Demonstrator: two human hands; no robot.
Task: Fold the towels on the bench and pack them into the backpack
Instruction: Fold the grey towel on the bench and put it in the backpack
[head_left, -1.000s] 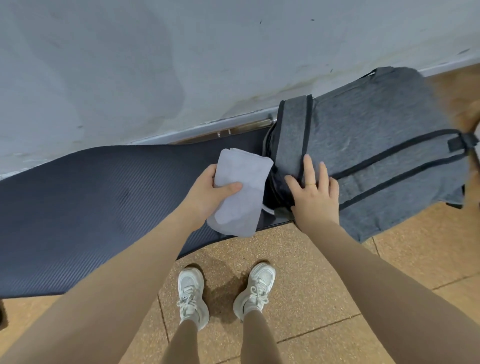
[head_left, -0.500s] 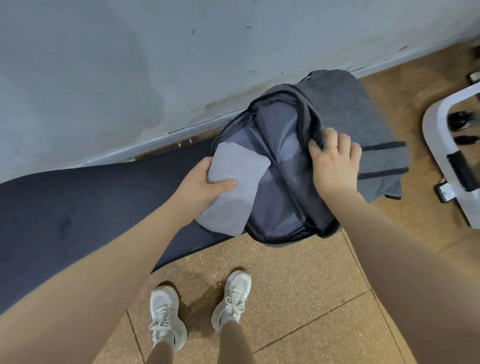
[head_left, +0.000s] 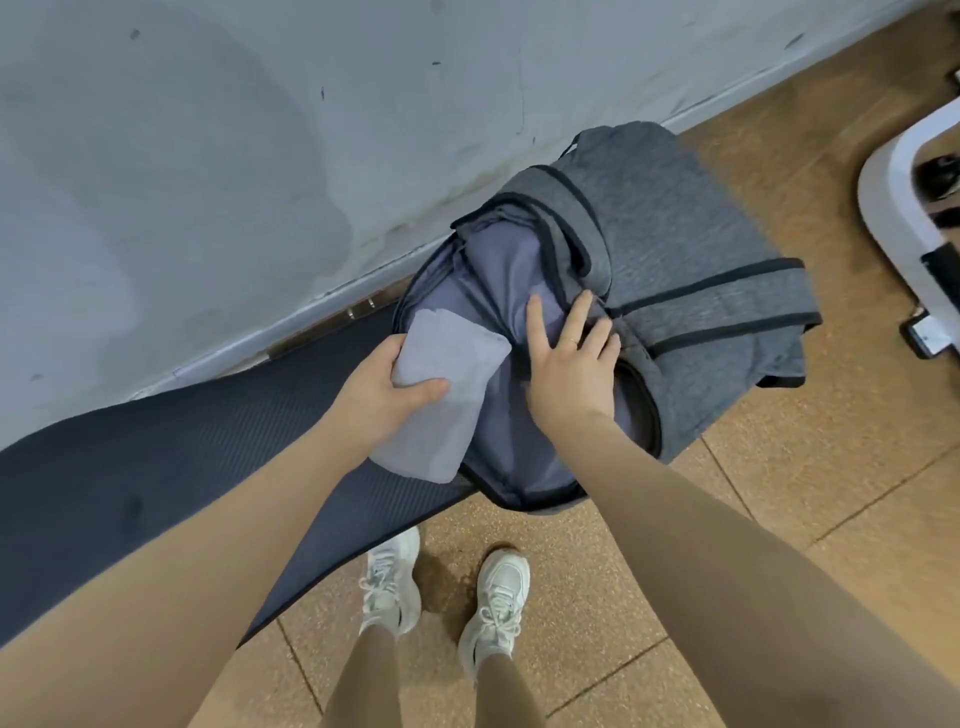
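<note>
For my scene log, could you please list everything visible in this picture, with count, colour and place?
folded towel: one, pale grey, over the backpack's open mouth, held by the left hand
backpack: one, dark grey with black trim and lilac lining, unzipped, lying at the mat's right end by the wall
mat: one, dark navy, ribbed, along the wall at left
wall: one, pale blue-white, scuffed, across the top
floor: brown speckled tiles, bottom and right
white frame: one, partly cut off at the right edge; what it belongs to is unclear
shoes: two, white, bottom centre
left hand: grips the towel
right hand: fingers spread, resting on the lining inside the opening
</note>
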